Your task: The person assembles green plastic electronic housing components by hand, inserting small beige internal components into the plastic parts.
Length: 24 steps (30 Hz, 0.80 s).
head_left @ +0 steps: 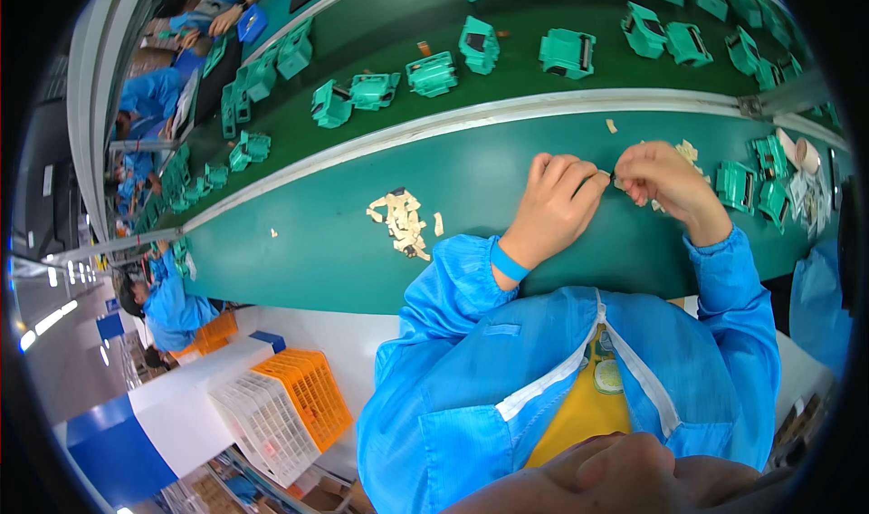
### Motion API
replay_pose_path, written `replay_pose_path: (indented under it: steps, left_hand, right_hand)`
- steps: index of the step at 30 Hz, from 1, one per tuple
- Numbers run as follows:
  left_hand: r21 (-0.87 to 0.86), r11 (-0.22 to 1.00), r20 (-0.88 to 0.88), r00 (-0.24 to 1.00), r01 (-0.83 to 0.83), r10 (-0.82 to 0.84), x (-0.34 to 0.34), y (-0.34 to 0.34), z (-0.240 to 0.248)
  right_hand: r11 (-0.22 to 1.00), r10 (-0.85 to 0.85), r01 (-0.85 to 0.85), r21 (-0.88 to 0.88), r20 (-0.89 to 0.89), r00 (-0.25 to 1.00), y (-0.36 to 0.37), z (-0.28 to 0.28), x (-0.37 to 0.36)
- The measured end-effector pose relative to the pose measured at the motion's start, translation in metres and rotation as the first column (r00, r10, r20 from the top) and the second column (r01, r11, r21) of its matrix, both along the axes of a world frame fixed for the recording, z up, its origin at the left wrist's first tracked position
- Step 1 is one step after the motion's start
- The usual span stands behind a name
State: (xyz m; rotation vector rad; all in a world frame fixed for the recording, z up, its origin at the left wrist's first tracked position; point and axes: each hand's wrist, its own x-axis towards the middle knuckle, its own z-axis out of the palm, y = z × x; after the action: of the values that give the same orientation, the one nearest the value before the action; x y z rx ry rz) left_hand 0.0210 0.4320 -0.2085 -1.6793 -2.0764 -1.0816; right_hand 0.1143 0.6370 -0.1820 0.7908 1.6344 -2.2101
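Bright lamps (51,321) glare at far left, and fisheye distortion bends the edges.

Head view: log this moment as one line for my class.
left hand and right hand: fingertips close together; anything held: too small to tell; pale scrap pile: on green bench, left of hands

Teal green across the worktop (317,224); darker green along the conveyor belt (362,38). Cream, with touches of black, on the heaped scraps (403,224). Turquoise on the plastic housings (566,52). Bright blue on jacket (543,342) and wristband (509,263), yellow on the shirt (575,423). Lattice pattern on orange crate (317,405) and white crate (262,423).
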Motion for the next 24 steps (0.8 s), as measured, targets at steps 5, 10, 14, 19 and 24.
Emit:
replay_pose_path:
  steps: [5,10,14,19,24]
  left_hand:
    - [0.025,0.99,0.12,0.984,-0.136,0.132,-0.006,-0.013,-0.014]
    - [0.053,0.994,0.251,0.964,-0.1,0.083,-0.009,-0.014,-0.015]
    - [0.112,0.972,0.33,0.931,-0.204,0.158,-0.015,-0.036,-0.007]
    - [0.058,0.933,0.477,0.831,-0.355,0.287,-0.023,-0.06,0.006]
    - [-0.033,0.973,0.551,0.808,-0.229,0.209,-0.012,-0.055,0.004]
  right_hand:
    - [0.676,0.171,0.211,0.706,-0.428,0.887,0.024,-0.028,-0.077]
    - [0.48,0.25,0.27,0.835,-0.425,0.87,0.041,-0.065,-0.133]
    - [0.56,0.317,0.007,0.828,-0.222,0.922,0.007,0.001,-0.1]
    - [0.388,0.773,-0.677,0.625,0.18,0.608,-0.014,0.033,-0.051]
    - [0.369,0.69,-0.55,0.749,0.175,0.702,-0.026,-0.001,-0.04]
